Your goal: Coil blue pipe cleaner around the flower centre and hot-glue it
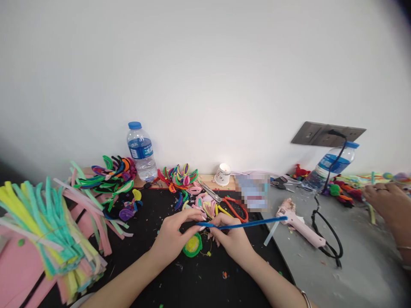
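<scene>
A blue pipe cleaner (260,222) stretches sideways above the black mat, its long free end pointing right. My left hand (173,233) pinches its left end between thumb and fingers. Close beside it, my right hand (233,239) grips the same pipe cleaner, thumb on top. Just below my fingers, a round green and yellow pipe-cleaner piece (192,245) lies on the mat. Behind my hands are orange-handled scissors (236,208) and a heap of pink and yellow pipe-cleaner loops (205,204).
Bundled pipe cleaners (48,231) fill the left side. A water bottle (141,154) and paper cup (222,174) stand along the wall. Rightward lie a pink glue gun (300,224) with its black cord (334,239) and a tilted bottle (330,167). Another person's hand (387,201) reaches in.
</scene>
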